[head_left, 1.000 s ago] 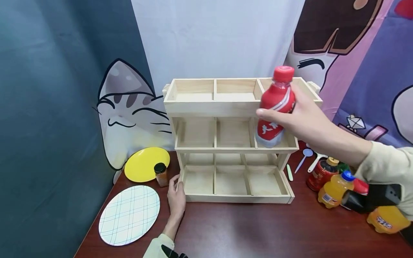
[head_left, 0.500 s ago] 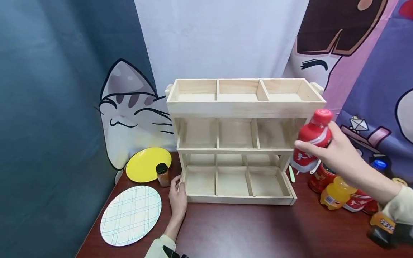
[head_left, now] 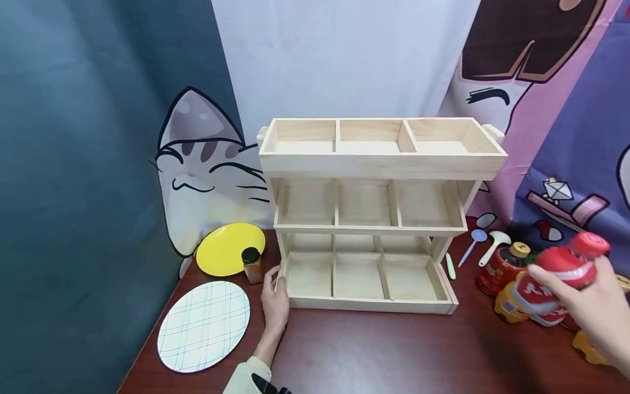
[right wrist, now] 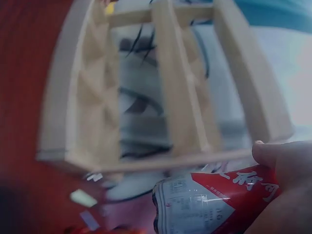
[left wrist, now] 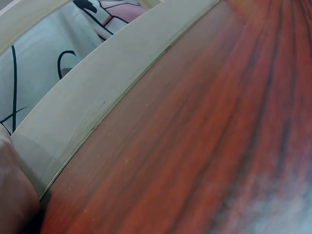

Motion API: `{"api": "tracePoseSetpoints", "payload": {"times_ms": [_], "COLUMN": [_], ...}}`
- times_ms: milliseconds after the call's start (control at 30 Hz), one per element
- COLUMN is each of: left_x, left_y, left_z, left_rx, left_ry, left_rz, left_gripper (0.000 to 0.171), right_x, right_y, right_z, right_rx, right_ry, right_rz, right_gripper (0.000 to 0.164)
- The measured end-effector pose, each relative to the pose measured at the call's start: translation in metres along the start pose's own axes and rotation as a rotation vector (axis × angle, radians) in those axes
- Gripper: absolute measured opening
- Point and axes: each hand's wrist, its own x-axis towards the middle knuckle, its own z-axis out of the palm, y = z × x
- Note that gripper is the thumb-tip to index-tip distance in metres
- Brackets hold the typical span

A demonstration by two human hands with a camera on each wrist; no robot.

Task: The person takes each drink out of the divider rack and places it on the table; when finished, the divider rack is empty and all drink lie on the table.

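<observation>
In the head view my right hand [head_left: 593, 306] grips a red-labelled plastic bottle [head_left: 566, 265] with a red cap. The bottle tilts, its cap toward the upper right, and overlaps several bottles on the table's right side. In the right wrist view the bottle's clear base and red label [right wrist: 214, 202] show below the blurred rack. My left hand [head_left: 275, 301] holds the lower left front corner of a three-tier wooden rack [head_left: 381, 167], thumb near the front edge and fingers along the side. In the left wrist view only part of that hand [left wrist: 17, 190] shows against the rack's pale board.
Left of the rack lie a yellow plate [head_left: 223, 249], a checked white plate [head_left: 204, 328] and a black-lidded spice jar [head_left: 252, 266]. At right stand a dark red bottle [head_left: 497, 271] with a gold cap and orange drink bottles, near a blue spoon [head_left: 473, 246] and a white ladle [head_left: 494, 247].
My right hand has carried the red bottle from in front of the rack's right compartments down and right, over the grouped bottles. The left hand stays at the rack's corner.
</observation>
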Motion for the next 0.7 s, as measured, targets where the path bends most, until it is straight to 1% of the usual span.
{"api": "tracePoseSetpoints", "payload": {"times_ms": [67, 133, 200, 267, 333, 367, 433, 567, 667, 700], "left_x": [-0.001, 0.0, 0.0, 0.001, 0.002, 0.002, 0.001, 0.0, -0.002, -0.002], "left_y": [-0.001, -0.001, -0.001, 0.0, 0.001, 0.002, 0.003, 0.003, 0.001, 0.001], "left_z": [0.002, 0.003, 0.004, 0.003, 0.003, 0.004, 0.005, 0.006, 0.005, 0.004], "left_rx": [-0.002, -0.003, -0.007, -0.01, -0.013, -0.017, -0.022, -0.016, -0.007, -0.003], "left_ry": [-0.01, 0.0, 0.01, 0.014, 0.014, 0.012, 0.005, -0.009, -0.004, -0.003], "left_rz": [0.002, 0.004, 0.005, 0.01, 0.013, 0.015, 0.013, -0.003, -0.014, -0.016], "left_gripper": [0.026, 0.025, 0.025, 0.025, 0.026, 0.026, 0.027, 0.026, 0.026, 0.025], "right_x": [-0.004, -0.007, -0.007, -0.006, -0.004, -0.003, -0.004, -0.007, -0.007, -0.007], "right_y": [0.02, 0.038, 0.05, 0.063, 0.073, 0.079, 0.09, 0.112, 0.124, 0.127], "right_z": [0.001, 0.003, 0.004, 0.007, 0.01, 0.012, 0.015, 0.021, 0.025, 0.026], "right_rx": [-0.027, -0.046, -0.005, 0.05, 0.097, 0.11, 0.101, 0.027, -0.044, -0.061], "right_ry": [0.036, 0.061, 0.084, 0.137, 0.171, 0.179, 0.193, 0.141, 0.116, 0.12], "right_rz": [0.075, 0.17, 0.274, 0.365, 0.417, 0.43, 0.435, 0.418, 0.372, 0.349], "right_gripper": [0.073, 0.079, 0.081, 0.081, 0.08, 0.08, 0.08, 0.085, 0.09, 0.091]}}
